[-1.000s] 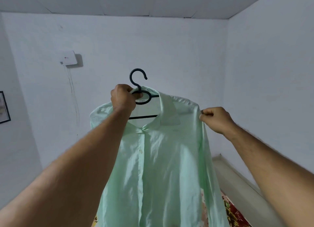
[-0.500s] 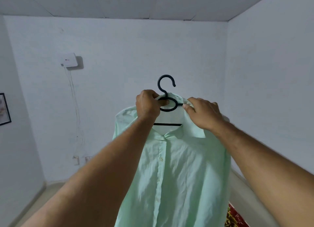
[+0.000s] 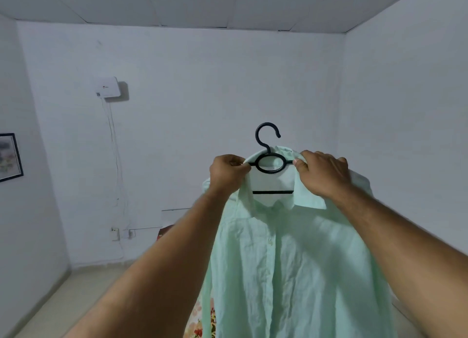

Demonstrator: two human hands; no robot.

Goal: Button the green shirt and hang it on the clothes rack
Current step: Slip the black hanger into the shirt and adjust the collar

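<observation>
- Green shirt [image 3: 291,261] hangs buttoned on black hanger [image 3: 269,160], held aloft mid-room.
- Left hand [image 3: 228,173] and right hand [image 3: 324,175] each pinch the collar beside the hanger.
- Next, likely: find the clothes rack, unseen here, and hook it on.

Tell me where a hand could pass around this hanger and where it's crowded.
Free: the air around the hanger's hook, with only bare wall behind it, and the gap between the hanger's ring and its lower bar. Crowded: both sides of the ring, where the left hand and right hand pinch the green shirt collar.
</observation>
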